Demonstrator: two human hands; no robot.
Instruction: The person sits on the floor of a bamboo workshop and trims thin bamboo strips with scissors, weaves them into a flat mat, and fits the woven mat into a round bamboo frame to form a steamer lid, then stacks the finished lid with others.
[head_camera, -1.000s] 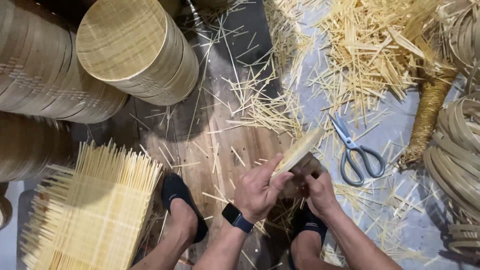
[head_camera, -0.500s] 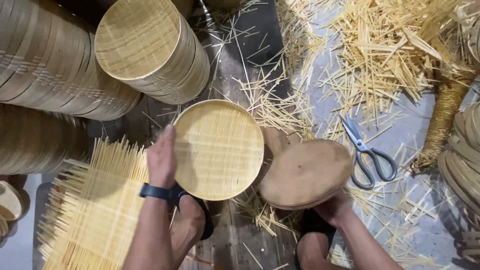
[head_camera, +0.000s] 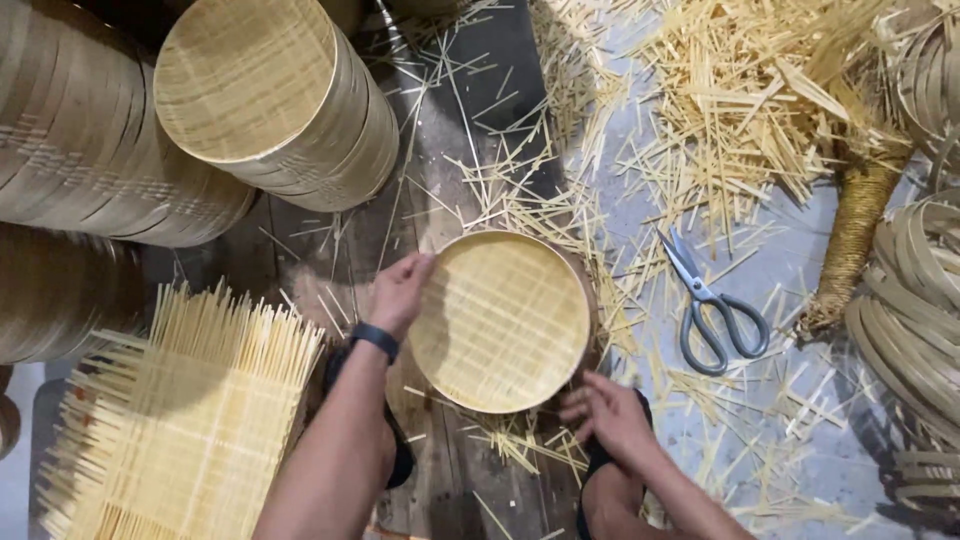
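A round woven tray (head_camera: 500, 320) lies in the middle, and I tell every place from it. It is pale yellow with a low rim, and nothing sits inside it. Something round and brown peeks out from under its right edge, but I cannot tell what it is.

The left hand (head_camera: 400, 292) touches the tray's left rim, with fingers bent around the edge. A dark band is on that wrist. The right hand (head_camera: 605, 412) is just below the tray, at its bottom right edge. Its fingers are spread and loose, and the tips seem to touch the rim. I cannot tell if it grips.

Up and left of the tray lies a tall stack of round trays (head_camera: 275, 100) on its side. More stacks (head_camera: 90, 130) lie further left, cut off by the edge. Left and below the tray is a flat woven mat (head_camera: 175, 420) with loose stick ends poking out all around.

To the right of the tray lie grey scissors (head_camera: 710, 305) on the floor. Thin bamboo sticks (head_camera: 740, 110) are scattered above and right of the tray. Far right are bent bamboo hoops (head_camera: 905, 310), partly cut off. Near them stands a thing wrapped in cord (head_camera: 850, 240); its top is hidden under sticks.
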